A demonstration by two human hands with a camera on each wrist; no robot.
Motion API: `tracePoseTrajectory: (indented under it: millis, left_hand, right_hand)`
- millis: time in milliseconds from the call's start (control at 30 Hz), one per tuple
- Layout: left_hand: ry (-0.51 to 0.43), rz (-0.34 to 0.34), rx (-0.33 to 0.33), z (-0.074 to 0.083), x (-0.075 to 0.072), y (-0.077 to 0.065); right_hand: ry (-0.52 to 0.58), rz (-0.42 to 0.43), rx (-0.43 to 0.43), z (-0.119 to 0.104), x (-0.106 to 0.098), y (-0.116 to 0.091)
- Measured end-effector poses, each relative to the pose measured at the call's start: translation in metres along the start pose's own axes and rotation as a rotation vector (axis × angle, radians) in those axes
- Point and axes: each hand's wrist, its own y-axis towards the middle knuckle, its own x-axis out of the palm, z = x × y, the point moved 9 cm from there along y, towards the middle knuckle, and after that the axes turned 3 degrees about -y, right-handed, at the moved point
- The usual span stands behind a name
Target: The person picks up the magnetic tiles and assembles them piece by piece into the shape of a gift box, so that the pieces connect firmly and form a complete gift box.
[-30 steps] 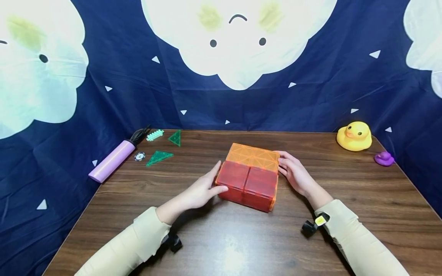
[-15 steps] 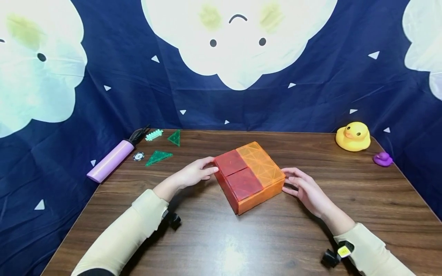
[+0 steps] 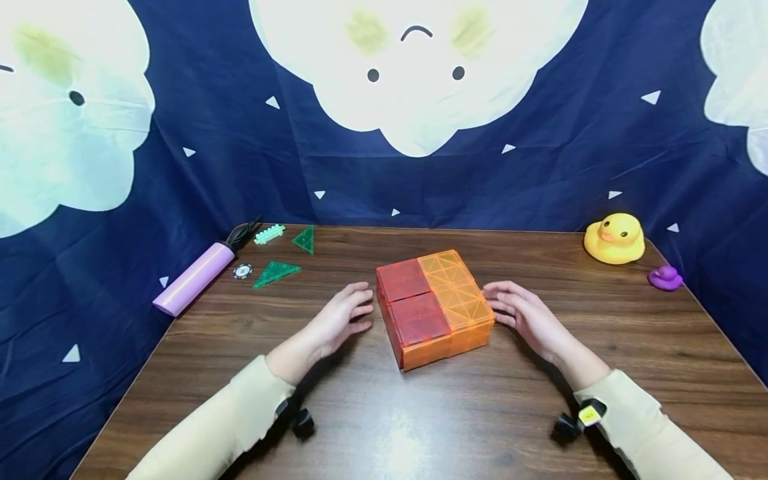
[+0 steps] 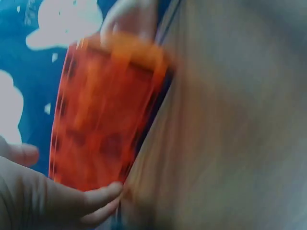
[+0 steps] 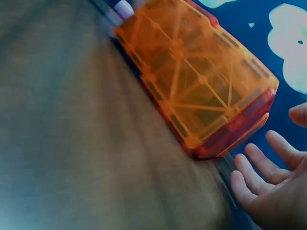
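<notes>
A low box of translucent magnetic tiles [image 3: 414, 317] sits mid-table. Its top has red tiles on the left half and orange ones on the right; the near wall is orange. My left hand [image 3: 336, 323] is beside the red left wall, fingers relaxed and slightly spread, with a narrow gap showing in the head view. On the opposite side, my right hand [image 3: 531, 323] has its loosely bent fingertips right at the right-hand wall. In the right wrist view the orange tiles [image 5: 192, 72] stand apart from the fingers. The left wrist view is blurred over the red wall [image 4: 96, 120].
Toward the back left lie a lilac cylinder [image 3: 195, 279], a poker chip [image 3: 243, 271], two green triangular tiles [image 3: 276, 274] and a mint-coloured bumpy piece [image 3: 269, 234]. A yellow duck [image 3: 615, 239] and a small purple duck [image 3: 665, 278] stand at the back right.
The box has turned clockwise, its orange row swinging from the back to the right. My left hand has come off its left corner; the right hand has shifted nearer the front.
</notes>
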Motion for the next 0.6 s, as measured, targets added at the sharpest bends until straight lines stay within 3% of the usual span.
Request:
tracePoseTrajectory:
  millis: [133,233,433,600]
  left_hand:
    - [-0.111,-0.024,0.020,-0.007,0.021,-0.023]
    - [-0.143,-0.064,0.029,-0.011,0.034,-0.030]
    - [-0.147,-0.090,0.051,-0.013,0.044,-0.027]
    - [-0.150,-0.086,0.060,-0.009,0.043,-0.017]
  right_hand:
    - [0.065,0.037,0.025,0.003,-0.005,0.032]
    - [0.086,0.023,0.056,0.008,0.000,0.054]
    - [0.112,-0.056,0.122,0.017,0.019,0.076]
    - [0.100,-0.029,0.128,0.016,0.021,0.077]
